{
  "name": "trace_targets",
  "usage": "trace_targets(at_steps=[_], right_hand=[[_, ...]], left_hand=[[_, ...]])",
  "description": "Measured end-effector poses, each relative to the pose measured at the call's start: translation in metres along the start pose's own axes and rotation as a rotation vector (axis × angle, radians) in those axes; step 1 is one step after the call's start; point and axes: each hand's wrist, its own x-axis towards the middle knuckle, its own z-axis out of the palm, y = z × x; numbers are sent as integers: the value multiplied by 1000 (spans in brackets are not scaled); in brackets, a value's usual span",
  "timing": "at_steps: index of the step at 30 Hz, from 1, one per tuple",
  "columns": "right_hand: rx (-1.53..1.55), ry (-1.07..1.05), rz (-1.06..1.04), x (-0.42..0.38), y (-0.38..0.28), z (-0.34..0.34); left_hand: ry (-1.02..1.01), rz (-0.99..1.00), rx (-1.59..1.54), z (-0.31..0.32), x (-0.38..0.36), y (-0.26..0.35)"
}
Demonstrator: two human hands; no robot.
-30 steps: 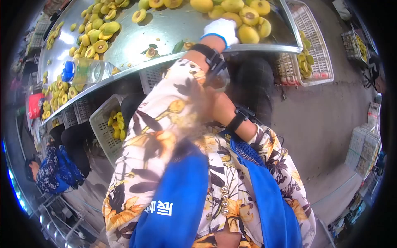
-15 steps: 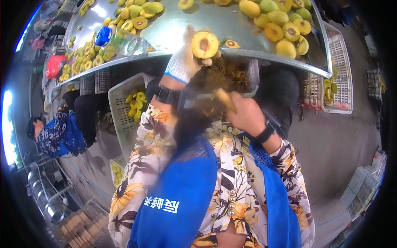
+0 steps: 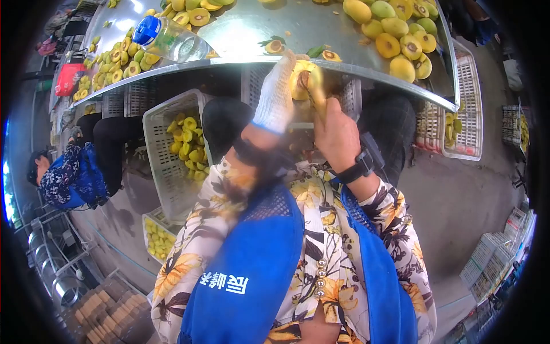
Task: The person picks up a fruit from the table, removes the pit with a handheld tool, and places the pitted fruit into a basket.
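Observation:
My left hand (image 3: 276, 94), in a white knitted glove, is closed around a halved yellow peach (image 3: 299, 79) just off the table's front edge. My bare right hand (image 3: 338, 135) grips a wooden-handled pitting tool (image 3: 318, 102). Its thin dark end meets the cut face of the peach half; motion blur hides how deep it sits. Just beyond the hands, a small peach piece with its stone (image 3: 275, 46) and another piece (image 3: 331, 55) lie on the metal table (image 3: 246, 43). Below the hands, a crate (image 3: 352, 100) stands between my knees, partly covered.
Several peach halves (image 3: 395, 27) are heaped at the table's right. A blue-capped water bottle (image 3: 172, 41) leans near its left edge. On the floor at left, a white crate (image 3: 157, 137) contains yellow peach pieces. Another crate (image 3: 470, 109) stands at right. A co-worker (image 3: 74, 172) sits at far left.
My right hand has moved up, bringing the pitting tool against the peach half. My left hand has shifted slightly right and down with the peach, whose cut face has turned toward the tool.

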Motion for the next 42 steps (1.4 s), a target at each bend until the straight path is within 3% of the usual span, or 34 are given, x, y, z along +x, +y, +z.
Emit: trace_targets(at_steps=[8, 11, 14, 17, 20, 23, 26, 27, 30, 31, 32, 35, 38, 40, 41, 42], right_hand=[[-26, -63, 10, 2, -4, -6], [-40, -192, 7, 3, -2, -9], [-49, -223, -143, 4, 7, -10], [171, -137, -124, 6, 13, 2], [300, -88, -81, 4, 12, 19], [203, -93, -277, 0, 9, 21], [639, -423, 365, -3, -34, 11], [713, -389, 373, -4, -28, 15], [915, -549, 427, -6, -7, 11], [992, -593, 474, -4, -7, 6], [1025, -629, 505, -3, -6, 3], [1244, -751, 595, 0, -2, -1], [1431, -856, 497, 3, -3, 2], [1430, -882, 420, 4, -6, 2], [1183, -790, 410, 7, -7, 4], [940, -695, 398, 10, -4, 10]], left_hand=[[-37, 39, -43, 2, 1, -4], [-138, 82, 321, -8, 2, 7], [-255, -282, 281, -15, 12, 20], [-91, -71, 100, -4, 2, 18], [86, 392, 346, -4, -4, -11], [102, 284, 251, -7, -4, -11], [89, 143, 331, -19, -10, 1], [103, 21, 360, -13, -12, 7], [44, 440, 517, -9, -8, -10], [69, 53, 278, -5, -10, -4], [98, 55, 337, -8, -4, -10], [7, -257, 19, -3, -5, -1], [34, -258, -193, -4, -2, 7], [89, -117, -87, -33, -2, 31], [116, -46, -35, -51, -3, 46], [184, 145, 25, -63, -15, 62]])
